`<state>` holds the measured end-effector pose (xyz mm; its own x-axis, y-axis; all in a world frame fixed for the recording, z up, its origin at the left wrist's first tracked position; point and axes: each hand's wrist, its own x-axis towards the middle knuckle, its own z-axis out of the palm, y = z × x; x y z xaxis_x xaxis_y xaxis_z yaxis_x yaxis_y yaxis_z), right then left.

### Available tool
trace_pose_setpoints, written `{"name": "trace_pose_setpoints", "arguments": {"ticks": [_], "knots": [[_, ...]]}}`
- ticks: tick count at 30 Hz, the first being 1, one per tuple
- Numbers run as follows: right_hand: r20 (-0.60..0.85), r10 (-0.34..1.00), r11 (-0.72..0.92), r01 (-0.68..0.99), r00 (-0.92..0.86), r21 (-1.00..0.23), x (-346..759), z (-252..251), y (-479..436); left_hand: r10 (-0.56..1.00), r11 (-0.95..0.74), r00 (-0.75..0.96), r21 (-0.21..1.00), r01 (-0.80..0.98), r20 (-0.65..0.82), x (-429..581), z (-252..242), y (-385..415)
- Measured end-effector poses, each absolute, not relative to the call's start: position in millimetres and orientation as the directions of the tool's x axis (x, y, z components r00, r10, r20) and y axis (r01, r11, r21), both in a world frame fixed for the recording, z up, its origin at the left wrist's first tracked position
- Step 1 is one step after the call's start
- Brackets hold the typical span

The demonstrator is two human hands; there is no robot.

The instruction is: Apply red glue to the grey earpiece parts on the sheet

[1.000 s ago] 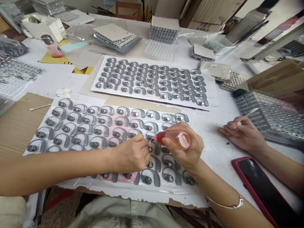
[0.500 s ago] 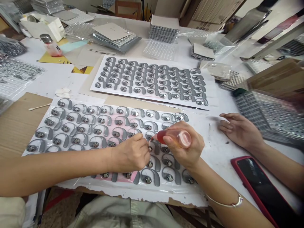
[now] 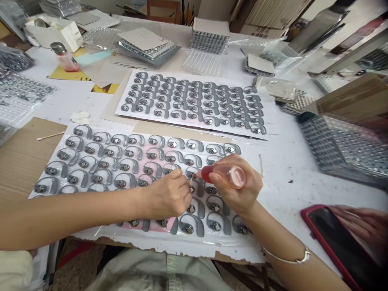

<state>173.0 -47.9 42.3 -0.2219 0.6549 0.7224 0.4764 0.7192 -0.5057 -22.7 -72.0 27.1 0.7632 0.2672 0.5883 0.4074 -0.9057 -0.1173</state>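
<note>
Unlabelled pink bottle [image 3: 226, 176], right hand [image 3: 239, 190]

Both forearms were bare, with no sleeves reaching them. A thin silver bangle [image 3: 287, 260] circled the right wrist. Pale khaki clothing [image 3: 157, 273] covered the lap.

Red-cased phone [image 3: 336, 242] at right, cotton swab [image 3: 50, 136] on cardboard, capped bottle [image 3: 62, 57] far left

The left hand [image 3: 166, 198] hides whatever its pinched fingers hold and covers several grey earhooks on the near sheet [image 3: 100, 161], a co-worker's hand [image 3: 362, 226] at four o'clock is blurred and cut by the right edge behind the phone [image 3: 336, 242], whose lower corner also runs off.
</note>
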Motion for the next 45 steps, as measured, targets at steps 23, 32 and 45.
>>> {"name": "trace_pose_setpoints", "arguments": {"ticks": [23,32,45], "knots": [[0.751,0.604,0.764,0.464,-0.267,-0.449,176,44,-50,0.351,-0.907,0.765,-0.008,0.422,0.540,-27,29,-69],[0.769,0.591,0.775,0.438,-0.245,-0.456,178,41,-51,0.373,-0.908,0.757,0.043,0.417,0.536,-27,28,-67],[0.763,0.639,0.726,0.401,-0.095,-0.559,184,39,-52,0.514,-0.855,0.734,0.333,0.397,0.445,-33,34,-58]]}}
